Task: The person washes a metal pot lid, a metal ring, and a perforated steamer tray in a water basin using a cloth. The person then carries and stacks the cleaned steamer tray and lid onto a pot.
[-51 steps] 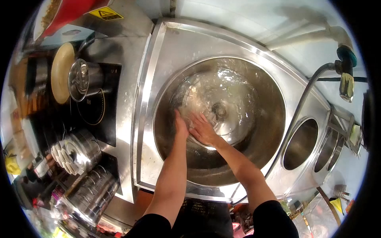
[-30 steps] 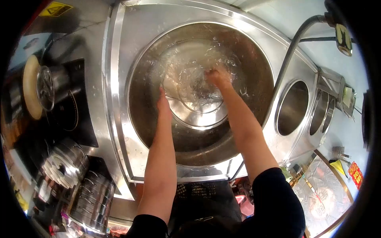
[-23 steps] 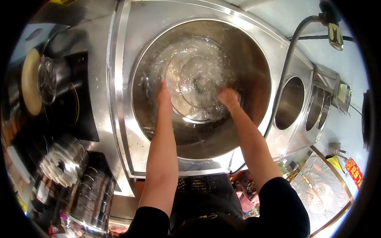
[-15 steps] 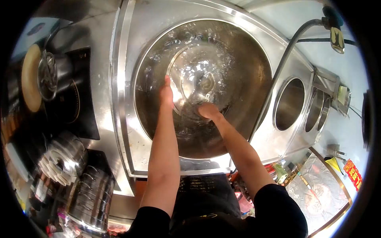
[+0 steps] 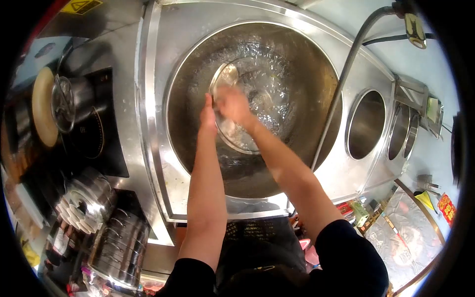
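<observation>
A large round steel sink basin (image 5: 316,148) holds rippling water. In the water lies a round metal lid or shallow bowl (image 5: 237,143); which of the two I cannot tell. Its left rim is gripped by my left hand (image 5: 208,116), fingers wrapped round the edge. My right hand (image 5: 231,105) is over the left part of the same metal piece, close beside my left hand. Its fingers are smeared by motion, and whether they hold anything is hidden.
At the right, a grey hose (image 5: 341,84) crosses the basin's edge, beyond which are smaller round wells (image 5: 366,123). On the left are a black cooktop (image 5: 106,143), a steel pot (image 5: 81,96), a pale oval plate (image 5: 44,106) and a large ribbed steel pot (image 5: 118,247).
My right hand has gone from the lower middle of the metal piece up and left to its left side. My left hand still grips the rim. The view has shifted slightly.
</observation>
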Demonstrator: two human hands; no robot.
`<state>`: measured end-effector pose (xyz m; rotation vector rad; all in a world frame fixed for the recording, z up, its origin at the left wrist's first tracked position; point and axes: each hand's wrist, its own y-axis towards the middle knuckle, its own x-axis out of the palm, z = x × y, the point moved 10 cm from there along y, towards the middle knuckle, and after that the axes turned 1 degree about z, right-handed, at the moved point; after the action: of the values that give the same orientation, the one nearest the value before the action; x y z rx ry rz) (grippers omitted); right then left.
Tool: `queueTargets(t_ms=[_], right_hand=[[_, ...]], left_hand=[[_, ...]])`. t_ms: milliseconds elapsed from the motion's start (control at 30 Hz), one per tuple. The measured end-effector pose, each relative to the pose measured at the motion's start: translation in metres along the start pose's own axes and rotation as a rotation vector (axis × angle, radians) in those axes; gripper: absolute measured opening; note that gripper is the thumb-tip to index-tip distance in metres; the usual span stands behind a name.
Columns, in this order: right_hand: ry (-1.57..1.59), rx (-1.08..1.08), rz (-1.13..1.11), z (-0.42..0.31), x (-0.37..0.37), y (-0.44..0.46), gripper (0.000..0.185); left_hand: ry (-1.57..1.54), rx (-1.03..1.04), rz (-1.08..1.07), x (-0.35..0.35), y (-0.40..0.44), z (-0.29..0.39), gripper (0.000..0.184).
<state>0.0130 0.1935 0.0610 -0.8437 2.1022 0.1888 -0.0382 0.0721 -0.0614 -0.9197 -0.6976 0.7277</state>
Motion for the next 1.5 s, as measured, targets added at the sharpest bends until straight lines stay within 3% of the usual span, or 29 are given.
queueTargets(t_ms=[33, 100, 167, 200, 233, 300, 333, 400, 433, 467, 500, 567, 600, 733, 800, 833, 900, 1033, 1133, 1267, 1333, 1433, 1500], right_hand=[[-0.012, -0.188, 0.097, -0.014, -0.002, -0.033, 0.035], [0.004, -0.052, -0.244, 0.002, 0.021, -0.090, 0.039], [-0.201, 0.009, -0.314, 0.033, 0.020, -0.140, 0.042], [-0.353, 0.149, -0.330, 0.067, 0.020, -0.158, 0.041], [-0.174, 0.306, -0.249, 0.093, 0.001, -0.165, 0.037], [-0.005, 0.808, -0.005, 0.171, -0.018, -0.178, 0.021], [0.081, 0.925, 0.130, 0.186, -0.033, -0.181, 0.021], [-0.114, 0.650, 0.369, 0.178, -0.029, -0.177, 0.026], [-0.066, 0.588, 0.463, 0.179, -0.005, -0.188, 0.029], [-0.156, 0.442, 0.463, 0.155, -0.003, -0.187, 0.035], [-0.251, 0.298, 0.469, 0.130, 0.001, -0.188, 0.041], [-0.427, 0.343, 0.339, 0.093, 0.041, -0.193, 0.043], [-0.186, 0.326, 0.233, 0.072, 0.042, -0.174, 0.044], [-0.056, 0.203, 0.057, 0.025, 0.044, -0.101, 0.054], [0.190, 0.264, -0.222, 0.039, 0.040, -0.058, 0.054], [0.097, 0.223, -0.202, 0.053, 0.033, -0.043, 0.054], [-0.065, 0.126, -0.171, 0.072, 0.021, -0.018, 0.054], [0.021, 0.444, -0.238, 0.120, -0.027, -0.025, 0.058], [0.049, 0.523, -0.085, 0.176, -0.014, -0.076, 0.060], [0.060, 0.597, 0.043, 0.154, 0.003, -0.142, 0.063], [0.022, 0.627, -0.285, 0.107, 0.025, -0.156, 0.063], [-0.063, 0.403, -0.309, 0.059, 0.067, -0.160, 0.057], [-0.123, 0.128, -0.281, 0.020, 0.050, -0.116, 0.058]], left_hand=[[0.030, -0.002, -0.003, 0.000, 0.000, 0.003, 0.086], [0.053, -0.031, 0.008, 0.000, 0.000, 0.005, 0.090], [0.127, -0.029, 0.055, -0.009, 0.006, -0.001, 0.092], [0.164, -0.029, 0.077, -0.014, 0.013, -0.007, 0.093], [0.231, -0.001, 0.158, -0.027, 0.024, -0.011, 0.085], [0.222, -0.009, 0.150, -0.021, 0.018, -0.006, 0.087], [0.221, -0.012, 0.144, -0.019, 0.014, -0.002, 0.088], [0.187, -0.008, 0.174, -0.020, 0.000, 0.011, 0.088], [0.172, -0.020, 0.179, -0.015, -0.006, 0.007, 0.088], [0.263, -0.051, 0.201, -0.038, 0.029, -0.018, 0.087], [0.151, -0.094, 0.147, -0.029, 0.025, -0.020, 0.079], [-0.020, -0.044, -0.029, -0.006, 0.019, -0.012, 0.083], [-0.107, -0.031, -0.120, 0.006, 0.014, -0.008, 0.085], [0.086, -0.031, 0.072, -0.020, 0.020, -0.001, 0.075], [-0.034, -0.034, 0.046, -0.004, 0.001, 0.002, 0.071], [-0.081, -0.055, -0.084, 0.004, 0.005, -0.004, 0.073], [-0.044, -0.065, -0.084, -0.002, 0.012, -0.007, 0.076], [-0.023, -0.043, -0.054, 0.004, -0.003, 0.005, 0.077], [-0.013, -0.053, -0.084, -0.001, 0.006, -0.005, 0.077], [-0.145, -0.090, -0.274, 0.017, 0.012, -0.011, 0.078], [-0.159, -0.074, -0.342, -0.003, 0.039, -0.024, 0.082], [-0.065, -0.129, -0.006, -0.008, 0.005, -0.015, 0.080], [-0.037, -0.073, 0.015, -0.010, 0.011, -0.010, 0.077]])
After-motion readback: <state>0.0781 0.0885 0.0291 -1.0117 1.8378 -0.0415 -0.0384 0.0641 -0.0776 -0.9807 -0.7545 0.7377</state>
